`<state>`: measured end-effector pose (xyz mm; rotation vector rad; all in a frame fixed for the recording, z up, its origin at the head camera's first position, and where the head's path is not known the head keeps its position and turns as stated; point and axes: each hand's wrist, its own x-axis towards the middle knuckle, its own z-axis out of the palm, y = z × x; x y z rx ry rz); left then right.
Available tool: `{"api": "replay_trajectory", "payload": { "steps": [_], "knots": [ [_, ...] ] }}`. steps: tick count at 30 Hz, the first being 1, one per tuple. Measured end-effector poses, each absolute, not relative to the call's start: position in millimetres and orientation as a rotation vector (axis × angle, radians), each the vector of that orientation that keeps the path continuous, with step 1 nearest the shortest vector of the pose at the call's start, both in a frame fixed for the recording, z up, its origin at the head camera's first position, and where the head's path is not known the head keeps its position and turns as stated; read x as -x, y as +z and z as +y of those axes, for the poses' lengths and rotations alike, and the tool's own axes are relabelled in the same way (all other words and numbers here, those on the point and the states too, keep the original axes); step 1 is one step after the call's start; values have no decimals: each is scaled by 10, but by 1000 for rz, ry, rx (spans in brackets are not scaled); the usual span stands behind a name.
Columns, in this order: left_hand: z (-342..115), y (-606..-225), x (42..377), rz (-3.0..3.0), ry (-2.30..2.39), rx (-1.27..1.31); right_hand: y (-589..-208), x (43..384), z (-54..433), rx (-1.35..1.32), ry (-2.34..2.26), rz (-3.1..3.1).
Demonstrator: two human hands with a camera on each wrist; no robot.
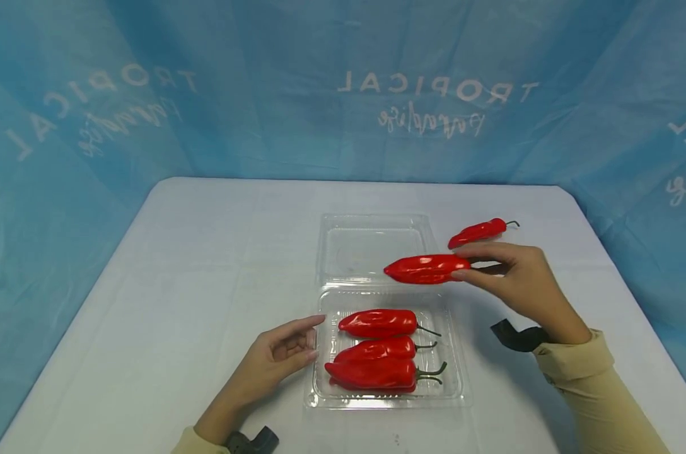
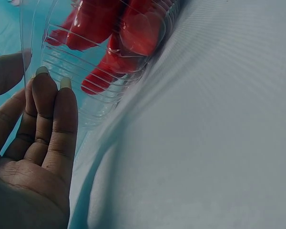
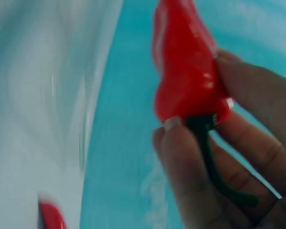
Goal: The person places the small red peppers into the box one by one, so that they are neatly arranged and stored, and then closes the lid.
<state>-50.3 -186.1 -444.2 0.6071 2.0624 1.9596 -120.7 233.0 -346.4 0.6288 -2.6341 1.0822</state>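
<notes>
My right hand (image 1: 504, 277) pinches a red pepper (image 1: 425, 269) near its stem end, raised above the table, tip pointing left. The right wrist view shows the pepper's green stem (image 3: 212, 167) running down between thumb and fingers. A clear plastic clamshell box (image 1: 459, 378) lies unfolded, its lid (image 1: 371, 221) laid back away from me. Several red peppers (image 1: 377, 323) lie side by side in the base, stems to the right. At the base's left rim is my left hand (image 1: 272, 359), thumb and index finger apart and fingertips right by the plastic.
Another red pepper (image 1: 479, 232) lies on the white-covered table (image 1: 235, 239), right of the lid and beyond my right hand. A blue printed curtain (image 1: 263, 94) hangs behind the table and along both sides.
</notes>
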Motion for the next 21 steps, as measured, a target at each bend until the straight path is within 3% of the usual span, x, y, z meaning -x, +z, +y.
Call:
{"api": "replay_trajectory", "payload": {
  "steps": [8,21],
  "knots": [
    [-1855,-4429,491,2048,1982,-635,-3571,1017,1818,-1006,1081,-2780],
    [-1872,-4412,460,2057,1960,-602,-3553,833,1580,-1096,1131,-3044]
  ]
}}
